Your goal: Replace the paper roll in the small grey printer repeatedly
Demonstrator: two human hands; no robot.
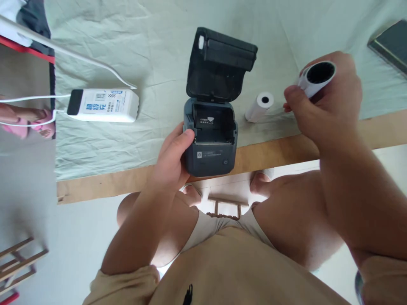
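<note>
A dark label printer [210, 159] is at the table's front edge, its lid [219, 59] swung up and its roll compartment bare inside. My left hand [173, 154] grips the printer's left side, thumb on the rim. Off to the right, my right hand [333, 97] is wrapped round a white paper roll [314, 84] with a wide dark core, held above the cloth. Between the printer and that hand, a smaller white paper roll [259, 108] with a narrow core stands on the cloth.
A white power bank or adapter [104, 105] with cables lies on the left of the green cloth [152, 51]. A dark flat box [391, 46] rests at the far right. The wooden table edge [104, 184] runs before my knees. Another person's feet [34, 120] show at left.
</note>
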